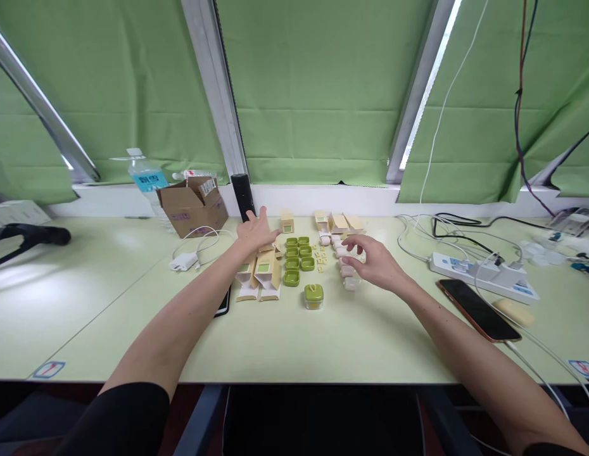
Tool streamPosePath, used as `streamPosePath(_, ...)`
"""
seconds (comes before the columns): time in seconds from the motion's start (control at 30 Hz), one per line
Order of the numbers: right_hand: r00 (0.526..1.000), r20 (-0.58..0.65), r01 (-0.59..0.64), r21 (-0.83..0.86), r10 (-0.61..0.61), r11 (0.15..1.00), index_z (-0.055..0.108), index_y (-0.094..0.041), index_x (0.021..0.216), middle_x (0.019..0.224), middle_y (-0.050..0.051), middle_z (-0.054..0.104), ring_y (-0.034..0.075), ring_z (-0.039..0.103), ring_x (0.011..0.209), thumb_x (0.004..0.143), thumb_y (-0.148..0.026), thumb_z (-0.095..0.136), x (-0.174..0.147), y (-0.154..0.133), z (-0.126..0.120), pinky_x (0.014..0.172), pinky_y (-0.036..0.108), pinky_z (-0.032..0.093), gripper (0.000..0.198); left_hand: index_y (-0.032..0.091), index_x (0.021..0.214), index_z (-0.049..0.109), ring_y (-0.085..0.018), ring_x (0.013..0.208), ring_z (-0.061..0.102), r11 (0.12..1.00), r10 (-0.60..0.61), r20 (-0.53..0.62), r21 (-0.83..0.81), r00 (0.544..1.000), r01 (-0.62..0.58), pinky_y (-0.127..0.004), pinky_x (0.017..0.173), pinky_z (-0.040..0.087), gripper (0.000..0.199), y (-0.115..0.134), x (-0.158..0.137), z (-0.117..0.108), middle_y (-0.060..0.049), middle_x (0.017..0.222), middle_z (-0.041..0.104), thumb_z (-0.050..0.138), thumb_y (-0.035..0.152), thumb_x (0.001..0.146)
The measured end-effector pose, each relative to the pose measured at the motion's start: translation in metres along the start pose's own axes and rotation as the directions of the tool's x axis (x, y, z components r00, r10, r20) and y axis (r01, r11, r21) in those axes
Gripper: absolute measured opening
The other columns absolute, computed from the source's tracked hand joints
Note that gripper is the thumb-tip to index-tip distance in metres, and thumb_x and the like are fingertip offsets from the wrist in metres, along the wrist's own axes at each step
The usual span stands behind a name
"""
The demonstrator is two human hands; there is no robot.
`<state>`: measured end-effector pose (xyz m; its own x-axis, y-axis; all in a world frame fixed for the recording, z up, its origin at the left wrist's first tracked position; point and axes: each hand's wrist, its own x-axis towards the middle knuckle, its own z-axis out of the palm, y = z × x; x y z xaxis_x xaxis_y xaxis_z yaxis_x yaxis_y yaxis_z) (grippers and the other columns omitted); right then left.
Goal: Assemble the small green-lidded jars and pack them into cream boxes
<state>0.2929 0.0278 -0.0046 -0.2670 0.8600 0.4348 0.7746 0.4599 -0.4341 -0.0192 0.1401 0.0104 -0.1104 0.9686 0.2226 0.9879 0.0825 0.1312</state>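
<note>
My left hand (pixel 256 230) reaches over the far end of the small cream boxes (pixel 268 269), fingers spread and holding nothing visible. Beside a row of small pale tubs (pixel 348 271) is my right hand (pixel 373 258), its fingers curved with a gap between thumb and forefinger. The hand partly hides that row. Two columns of green lids (pixel 292 263) lie between the hands, with tiny yellowish pieces (pixel 320 258) to their right. Closer to me stands a clear tub with a green lid (pixel 314 296). More cream boxes (pixel 339 223) stand at the back.
At the back left are an open cardboard box (pixel 192 209), a water bottle (pixel 147 180) and a black cylinder (pixel 243 195). A white charger (pixel 184 261) lies left. On the right are a power strip (pixel 484 277), a phone (pixel 477 310) and loose cables.
</note>
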Motion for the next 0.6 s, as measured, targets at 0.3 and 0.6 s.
streamPosePath(0.3,0.987,-0.054,0.156,0.101,-0.151,0.983,0.059,-0.026,0.131,0.125,0.010,0.062,0.025,0.065,0.102,0.094,-0.024,0.061,0.027,-0.018,0.021,0.090,0.045,0.057,0.038,0.012,0.150,0.031,-0.037,0.106,0.068,0.966,0.213,-0.354,-0.062,0.911,-0.250,-0.045,0.088,0.054,0.062,0.017,-0.023,0.002,-0.026,0.143,0.048,0.051,0.029,0.093)
streamPosePath(0.6,0.990,-0.010,0.121,0.548,-0.138,0.827,0.038,-0.037,0.156,0.151,0.011,0.028,0.018,0.063,0.115,0.097,-0.025,0.058,0.046,-0.025,0.061,0.119,0.053,0.045,0.063,0.012,0.142,0.035,-0.036,0.134,0.053,0.733,0.369,-0.559,-0.316,0.742,-0.603,-0.052,0.107,0.049,0.055,0.059,-0.063,0.018,-0.024,0.143,0.050,0.056,0.032,0.096)
